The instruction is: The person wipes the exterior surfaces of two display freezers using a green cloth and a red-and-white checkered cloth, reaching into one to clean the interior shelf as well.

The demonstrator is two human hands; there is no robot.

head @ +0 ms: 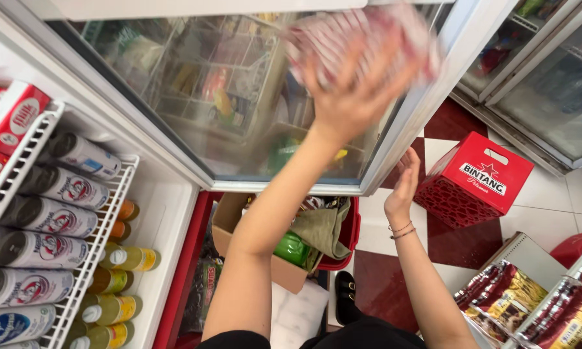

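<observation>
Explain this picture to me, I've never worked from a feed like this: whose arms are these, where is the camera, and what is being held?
There is one view, from a camera worn on a person's head, looking down along both bare arms. The left hand presses a red-and-white cloth, blurred by motion, against the glass of an open fridge door. The right hand, with thin bracelets at the wrist, rests at the door's edge and holds nothing. On the left, wire shelves carry cans lying on their sides and small bottles below. On the tiled floor stand a cardboard box and a red plastic crate.
</observation>
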